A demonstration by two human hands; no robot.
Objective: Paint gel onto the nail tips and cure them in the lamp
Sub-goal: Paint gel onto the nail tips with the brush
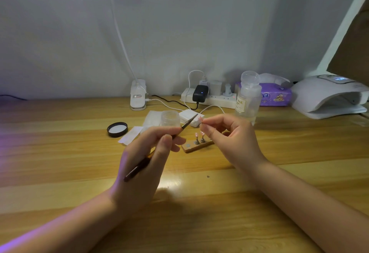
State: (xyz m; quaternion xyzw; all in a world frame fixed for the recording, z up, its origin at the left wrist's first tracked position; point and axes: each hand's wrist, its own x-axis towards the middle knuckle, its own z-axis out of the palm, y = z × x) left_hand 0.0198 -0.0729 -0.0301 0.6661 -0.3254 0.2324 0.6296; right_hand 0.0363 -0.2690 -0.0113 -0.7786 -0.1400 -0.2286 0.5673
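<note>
Nail tip (200, 118), pinkish and very small, is pinched between the thumb and forefinger of the right hand (229, 133), raised above the wooden surface (199, 183) near the middle of the view. The left hand (147, 153) grips a dark-handled brush (159, 147) like a pen, fingers curled round the shaft, with the bristle end aimed toward two o'clock and sitting just beside the held tip; whether bristles touch it is too fine to tell. Neither of the hands is free.

Below the right hand, at about five o'clock from the held tip, a wooden stand (196, 146) carries two more tips (199, 134) upright on small pegs, and one bare metal spot shows on its near end. An open clear jar (170, 118) stands at nine o'clock from the brush end, its black lid (117, 129) lying further out the same way. The curing lamp (329, 97) sits well apart at three o'clock, at the far right of the surface.

The step in hand looks to be painting gel on this one tip. Next probably calls for a steady, light stroke along the tip, the right pinch holding it by its edge clear of wet gel, then setting it back on the stand before anything goes to the lamp.
</note>
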